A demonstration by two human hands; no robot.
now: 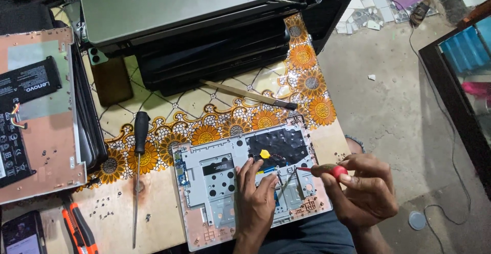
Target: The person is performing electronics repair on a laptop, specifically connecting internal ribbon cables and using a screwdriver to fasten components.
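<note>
An opened laptop base (215, 177), silver inside with a black patch and a yellow tab, lies at the table's near edge. My left hand (255, 200) rests flat on its middle, fingers spread over the metal plate. My right hand (365, 190) grips a small red-handled screwdriver (332, 170) whose thin shaft points left and down toward the base's right half, close to my left fingertips.
A long black-handled screwdriver (138, 167) lies left of the base. A brush (250, 94) lies behind it, in front of stacked laptops (204, 29). At left sits another opened laptop with a black battery (28, 85). Loose screws (102, 210), an orange cutter (76, 226) and a phone (23, 233) lie front left.
</note>
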